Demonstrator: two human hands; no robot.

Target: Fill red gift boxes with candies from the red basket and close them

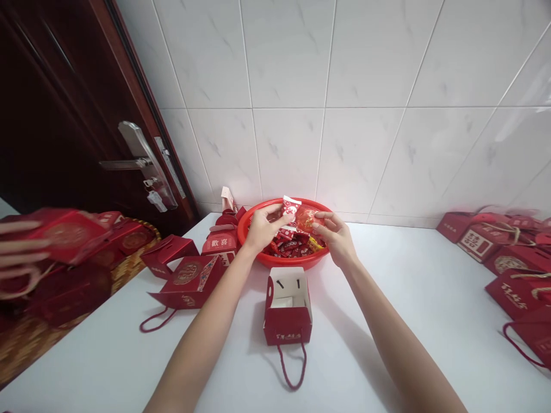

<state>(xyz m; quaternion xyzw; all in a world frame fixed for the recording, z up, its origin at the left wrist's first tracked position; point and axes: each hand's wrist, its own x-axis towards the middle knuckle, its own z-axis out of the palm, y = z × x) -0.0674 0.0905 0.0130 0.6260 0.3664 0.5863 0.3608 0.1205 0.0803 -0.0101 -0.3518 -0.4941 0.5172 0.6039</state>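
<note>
Left forearm and right forearm sit nearest my camera, both bare, angled up from the bottom edge. Left hand pinches a red-and-white sachet between thumb and fingers at its left side; right hand pinches a see-through orange-red packet by its right edge. I get both side by side, just above the red basket; can't tell if they touch. Handling, my guess: both light, thin film wrap, slippery and crinkly, packet maybe the more fragile. I'd hold by edges or crimped ends, gentle pressure, no squeezing the middle. Basket holds loose wrapped pieces, mostly red, some yellow. Nearer me, between the forearms, open red box, white inside, cord handle lying my way on the white table. Left of it I see another open box, flap out; more red boxes bunched at far right. Far left, someone else's hand, blurred, on a red carton near a woven tray. Dark door, tiled wall behind.
</note>
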